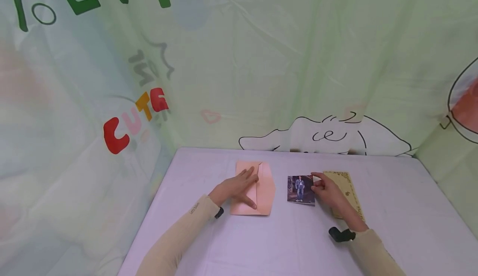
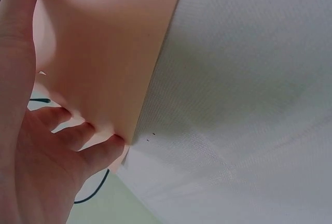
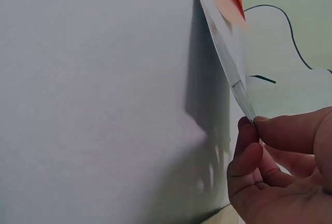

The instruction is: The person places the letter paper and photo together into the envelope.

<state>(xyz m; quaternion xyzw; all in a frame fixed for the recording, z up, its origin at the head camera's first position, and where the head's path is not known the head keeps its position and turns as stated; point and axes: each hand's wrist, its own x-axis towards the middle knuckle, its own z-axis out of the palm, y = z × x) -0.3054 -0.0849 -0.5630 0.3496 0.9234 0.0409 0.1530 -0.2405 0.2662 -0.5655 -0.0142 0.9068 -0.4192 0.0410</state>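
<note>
A pink envelope (image 1: pixel 266 193) lies on the table with its flap side toward the right. My left hand (image 1: pixel 239 185) rests on it with the fingers spread, and in the left wrist view the fingertips (image 2: pixel 111 149) touch the envelope (image 2: pixel 104 79) near its edge. My right hand (image 1: pixel 328 191) pinches the right edge of a photo (image 1: pixel 300 189) of a standing figure in blue clothes. Seen from the right wrist, the photo (image 3: pixel 225 58) is tilted up off the table, held between thumb and fingers (image 3: pixel 285 133). Partly under the right forearm lies a cream card (image 1: pixel 341 184) with an ornate border.
A white cloth covers the table (image 1: pixel 298 243). Behind it hangs a pale green printed curtain (image 1: pixel 261 81) with cartoon drawings and lettering, and another curtain side (image 1: pixel 74 143) closes off the left.
</note>
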